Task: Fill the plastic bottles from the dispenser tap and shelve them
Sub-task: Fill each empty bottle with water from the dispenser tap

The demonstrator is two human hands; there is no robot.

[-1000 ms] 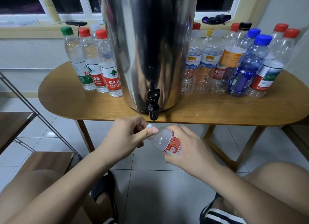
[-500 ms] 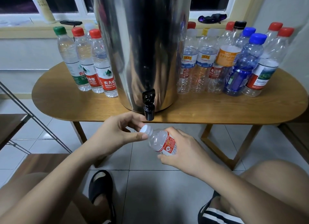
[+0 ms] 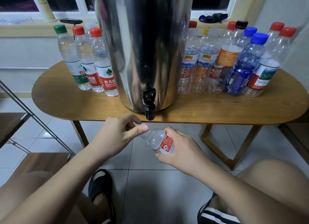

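1. The wooden table (image 3: 66,105) carries all the stock. It stands far of my knees, so the work is done over the floor at its near edge.
2. The steel dispenser (image 3: 143,48) sits at the centre of the table, close to the near edge. This lets its outlet overhang and leaves room for a bottle beneath.
3. The shelf frame (image 3: 11,122) stands low at the left, within reach for stowing.
4. The capped bottles on the right (image 3: 234,61) look empty. I judge them to be the queue. The three capped bottles on the left (image 3: 93,63) appear full and are kept apart by the dispenser.
5. My right hand (image 3: 182,150) wraps the labelled body of the small bottle (image 3: 158,140), with fingers curled round it. The hold keeps it from turning.
6. My left hand (image 3: 115,137) pinches the neck end between thumb and fingertips. The cap is mostly hidden, so I cannot tell whether it is being loosened or tightened.
7. The small bottle is tilted, with its mouth pointing far-left. It sits just below and near of the black tap (image 3: 149,105) without touching it. I cannot read its water level.
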